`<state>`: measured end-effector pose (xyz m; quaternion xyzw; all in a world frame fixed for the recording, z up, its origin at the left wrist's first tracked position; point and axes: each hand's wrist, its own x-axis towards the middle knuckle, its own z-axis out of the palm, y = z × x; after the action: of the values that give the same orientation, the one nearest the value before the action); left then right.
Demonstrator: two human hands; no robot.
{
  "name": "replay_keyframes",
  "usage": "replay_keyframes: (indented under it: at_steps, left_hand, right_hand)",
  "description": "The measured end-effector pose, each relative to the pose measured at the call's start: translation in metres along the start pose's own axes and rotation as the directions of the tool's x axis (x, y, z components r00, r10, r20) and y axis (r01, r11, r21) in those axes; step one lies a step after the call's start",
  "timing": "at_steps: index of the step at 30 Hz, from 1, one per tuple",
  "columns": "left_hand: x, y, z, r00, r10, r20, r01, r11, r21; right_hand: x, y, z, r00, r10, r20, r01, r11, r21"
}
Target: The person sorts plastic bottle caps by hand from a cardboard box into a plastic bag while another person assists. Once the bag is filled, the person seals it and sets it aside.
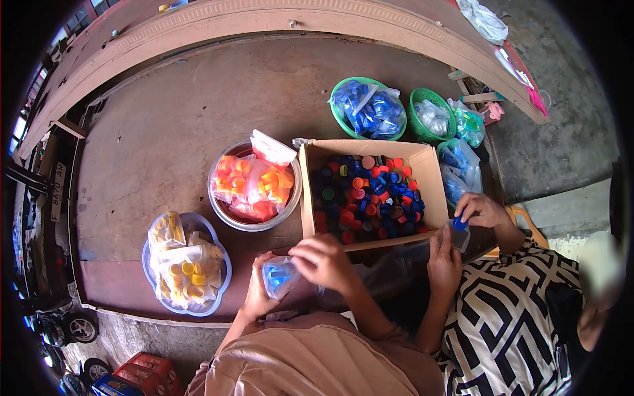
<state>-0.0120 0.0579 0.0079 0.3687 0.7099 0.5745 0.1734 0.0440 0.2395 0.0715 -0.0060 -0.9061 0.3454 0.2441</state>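
Ana: Here's the left hand [257,294], fingers curled around a clear bag [285,280] — blue caps [279,269] inside, over the near side of the table [152,152]!

Ben: And the right hand [327,264]?

Ana: Blurred, fingers bent, right at the bag's side; whether they grip anything, I can't tell.

Ben: Just beyond it, the cardboard box [433,191] with loose mixed caps [376,198]!

Ana: And off to the right — a co-worker's hand [483,211] pinches a blue cap [459,224]!
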Motion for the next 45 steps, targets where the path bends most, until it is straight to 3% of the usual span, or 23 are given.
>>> replay_keyframes:
  at_steps: [3,4,7,9,11,15,18,21,24,27,28,29,30,31,33,35,39,45]
  left_hand:
    - [0.001,0.000,0.000,1.000,0.010,0.016,-0.011,1.000,0.010]
    - [0.001,0.000,0.000,1.000,0.009,0.025,-0.009,1.000,0.014]
    - [0.004,0.004,0.000,1.000,0.007,-0.001,-0.007,1.000,-0.004]
    - [0.003,0.001,0.000,1.000,0.003,-0.004,-0.003,1.000,-0.005]
    - [0.003,-0.002,-0.001,1.000,-0.006,-0.010,0.006,1.000,-0.005]
    - [0.001,-0.006,-0.002,0.999,-0.044,0.001,0.044,0.999,-0.010]
    - [0.002,-0.007,0.000,0.999,-0.046,0.019,0.046,0.999,-0.025]
    - [0.003,-0.005,0.000,0.999,-0.029,0.027,0.030,0.999,-0.014]
    - [0.003,-0.005,0.000,0.999,-0.029,0.027,0.030,0.999,-0.041]
    - [0.002,-0.006,-0.002,0.999,-0.034,0.030,0.035,0.999,-0.028]
    - [0.003,-0.007,-0.002,0.999,-0.034,0.031,0.034,0.999,-0.013]
    - [0.003,-0.006,-0.003,0.999,-0.037,0.029,0.037,0.999,-0.007]
    - [0.003,-0.005,-0.005,0.999,-0.041,0.029,0.041,0.999,-0.001]
    - [0.003,-0.004,-0.006,0.999,-0.044,0.028,0.044,0.999,0.006]
    - [0.002,-0.006,-0.008,0.997,-0.072,0.017,0.072,0.997,0.016]
    - [0.002,-0.008,-0.008,0.996,-0.083,0.014,0.083,0.997,0.005]
    - [0.004,-0.015,-0.003,0.995,-0.098,0.024,0.099,0.995,-0.012]
    - [0.009,-0.011,0.001,0.995,-0.079,0.063,0.078,0.997,0.006]
  right_hand:
    - [0.006,0.039,-0.034,0.937,0.344,-0.053,-0.348,0.930,-0.121]
    - [0.000,0.060,-0.043,0.927,0.367,-0.082,-0.376,0.896,-0.237]
    - [-0.036,0.128,-0.056,0.745,0.667,0.016,-0.558,0.636,-0.532]
    - [-0.059,0.178,-0.052,0.521,0.851,0.064,-0.640,0.439,-0.630]
    - [-0.085,0.218,-0.046,0.477,0.878,0.049,-0.749,0.434,-0.501]
    - [-0.052,0.181,-0.053,0.444,0.864,0.239,-0.670,0.497,-0.551]
    - [-0.055,0.182,-0.047,0.524,0.800,0.292,-0.651,0.597,-0.468]
    - [-0.050,0.171,-0.057,0.506,0.777,0.374,-0.701,0.623,-0.346]
    - [-0.056,0.171,-0.059,0.589,0.692,0.418,-0.692,0.699,-0.181]
    - [-0.045,0.166,-0.054,0.775,0.565,0.282,-0.597,0.802,0.033]
    - [-0.036,0.171,-0.059,0.724,0.654,0.220,-0.675,0.738,0.029]
    - [-0.030,0.173,-0.065,0.789,0.614,0.007,-0.592,0.764,-0.256]
    - [-0.051,0.222,-0.065,0.915,0.373,-0.156,-0.399,0.770,-0.497]
    - [-0.045,0.214,-0.076,0.797,0.564,-0.215,-0.560,0.560,-0.610]
    - [-0.045,0.219,-0.086,0.600,0.782,-0.169,-0.657,0.361,-0.662]
    - [-0.049,0.221,-0.083,0.499,0.864,-0.073,-0.669,0.330,-0.666]
    - [-0.045,0.199,-0.057,0.394,0.917,0.059,-0.684,0.335,-0.648]
    - [-0.045,0.180,-0.029,0.297,0.954,0.032,-0.720,0.246,-0.649]
